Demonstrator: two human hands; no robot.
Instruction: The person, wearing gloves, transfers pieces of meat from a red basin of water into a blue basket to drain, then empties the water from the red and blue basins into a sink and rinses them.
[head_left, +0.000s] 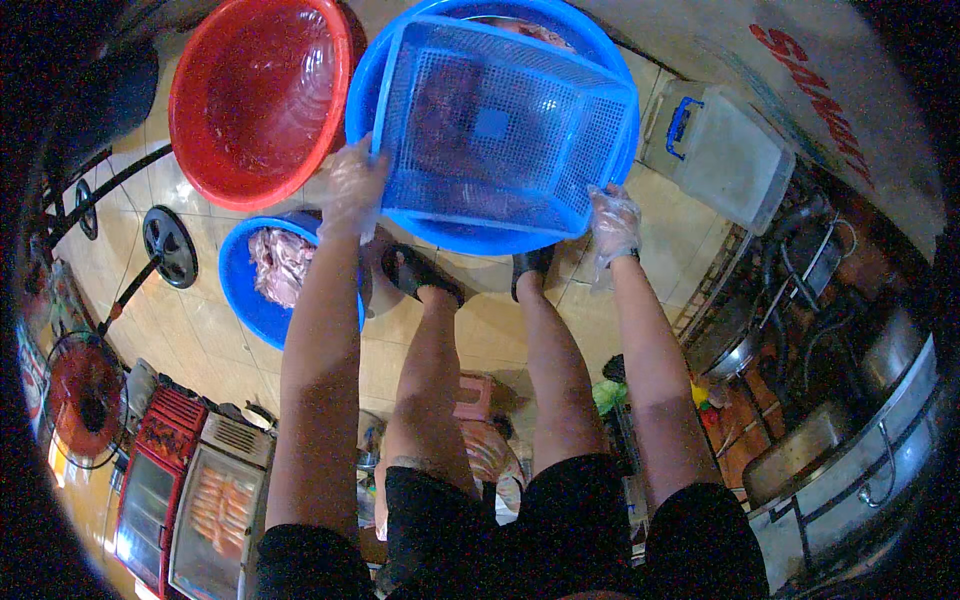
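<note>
A blue rectangular plastic mesh basket (491, 124) is held by its near corners over a large round blue tub (457, 238). My left hand (352, 187), in a clear plastic glove and somewhat blurred, grips the left side. My right hand (615, 217), gloved the same way, holds the near right corner. Pinkish raw meat (529, 31) shows past the basket's far edge, inside the tub. At the left stands a red tub (262, 105) with wet, shiny walls. Below my left hand, a smaller blue tub (251, 326) holds pale raw meat pieces (281, 266), partly hidden by my forearm.
A clear plastic bin (731, 154) with a blue handle stands at the right, near dark hoses and a metal sink (795, 450). A round black stand base (170, 246) is on the tiled floor at the left. Display cases (217, 510) stand lower left, a pink stool (472, 397) behind my feet.
</note>
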